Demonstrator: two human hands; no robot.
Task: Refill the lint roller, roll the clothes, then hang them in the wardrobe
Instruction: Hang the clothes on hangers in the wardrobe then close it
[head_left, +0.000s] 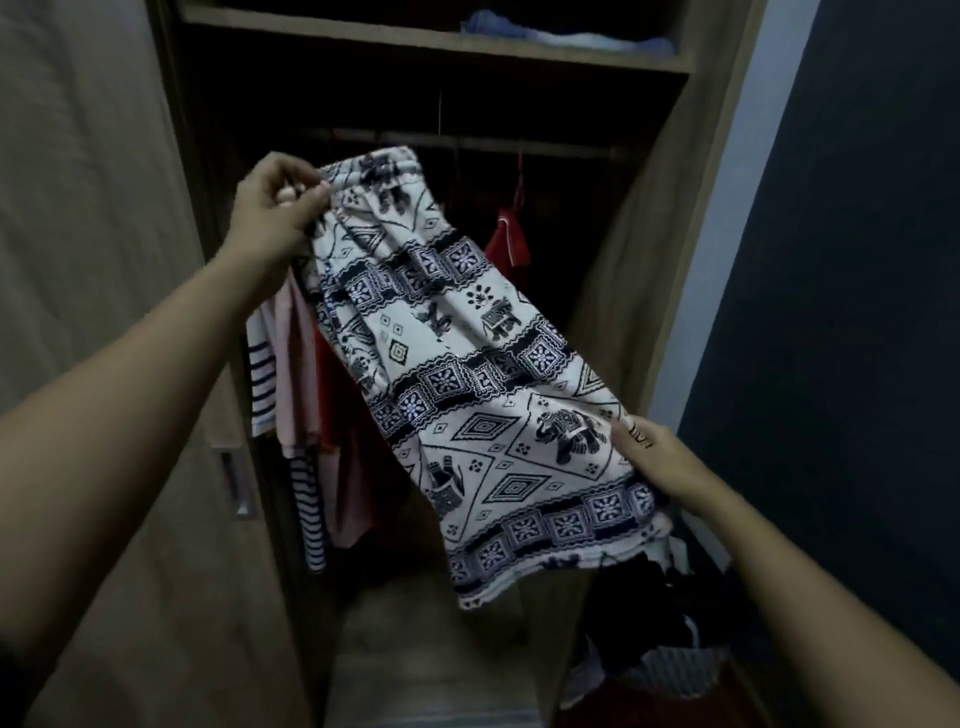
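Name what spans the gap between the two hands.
The elephant-print garment, held by the left hand at its waistband and the right hand lower down; head view.

Fingers of the right hand (654, 457) behind the patterned garment (467, 374); top-shelf bundle (561, 34) (perhaps blue cloth) only a blur.

Cream-and-navy elephant-print cloth garment (467, 374): soft fabric, matt, printed pattern, gathered & wrinkled at the waistband. Brown wood-grain wardrobe door (104, 260): smooth, matt, looks like laminate. Small recessed silver door handle (236, 480): metal, slight sheen. Navy-and-white striped cloth top (262, 374) & hanging red cloth garment (506, 241): both matt fabric. Dark blue wall (857, 260): flat matt paint, smooth.
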